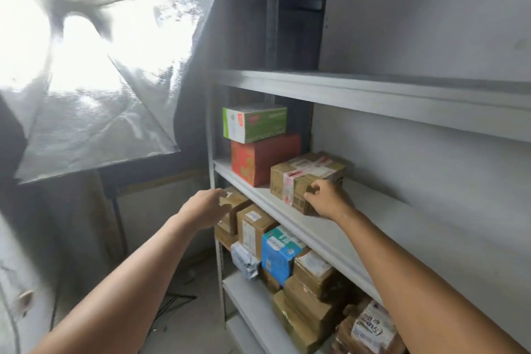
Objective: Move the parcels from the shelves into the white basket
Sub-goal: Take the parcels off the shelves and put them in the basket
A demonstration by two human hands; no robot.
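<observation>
A brown cardboard parcel (304,178) with tape and labels lies on the middle white shelf (339,233). My right hand (327,200) grips its near right corner, fingers curled on the edge. My left hand (205,207) hovers in front of the shelf's left end, fingers loosely curled, holding nothing, close to a small brown box (234,204) on the shelf below. A red box (263,158) with a green and white box (254,122) stacked on it stands left of the parcel. The white basket is not in view.
The lower shelf holds several parcels: brown boxes (254,227), a blue and white carton (280,253), a grey padded bag (244,260). A lit softbox (94,72) on a stand fills the left. The top shelf (402,92) juts out overhead. Bare floor lies at bottom left.
</observation>
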